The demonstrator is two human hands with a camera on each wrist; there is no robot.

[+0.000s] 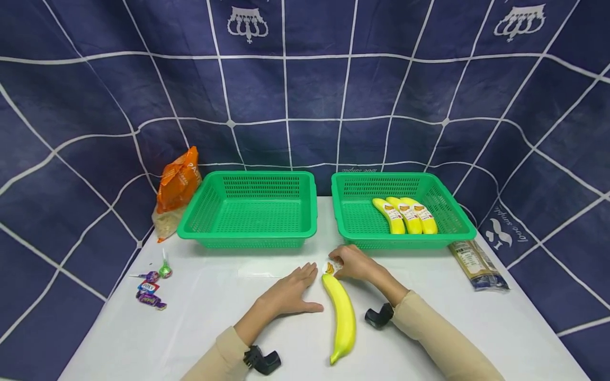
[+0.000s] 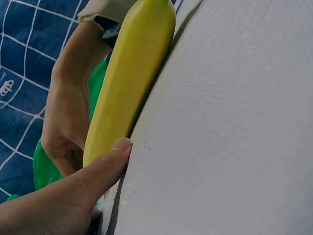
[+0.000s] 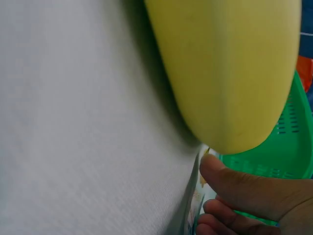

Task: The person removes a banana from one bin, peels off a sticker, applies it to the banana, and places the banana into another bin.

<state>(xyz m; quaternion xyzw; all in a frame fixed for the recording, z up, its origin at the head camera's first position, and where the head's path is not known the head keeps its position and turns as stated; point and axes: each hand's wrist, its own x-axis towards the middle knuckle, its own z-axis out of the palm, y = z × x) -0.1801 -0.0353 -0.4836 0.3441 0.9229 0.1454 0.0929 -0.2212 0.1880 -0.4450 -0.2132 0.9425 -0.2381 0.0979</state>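
Observation:
A single yellow banana (image 1: 344, 317) lies lengthwise on the white table between the hands, with no label visible on it. Just beyond its far tip, my right hand (image 1: 353, 263) pinches a white sticker label (image 1: 330, 268) printed with bananas. In the right wrist view, the thumb (image 3: 230, 178) and curled fingers hold the label close to the banana's end. My left hand (image 1: 289, 292) is spread low over the table at the banana's left, its fingers fairly straight. The left wrist view shows its thumb (image 2: 110, 159) near the banana; contact is unclear.
Two green baskets stand at the back: the left one (image 1: 262, 241) and the right one (image 1: 352, 211), which holds three labelled bananas (image 1: 411, 219). An orange bag (image 1: 178, 182), wrapped candies (image 1: 150, 299) and a lollipop (image 1: 165, 270) are at left. A plastic packet (image 1: 476, 264) lies right.

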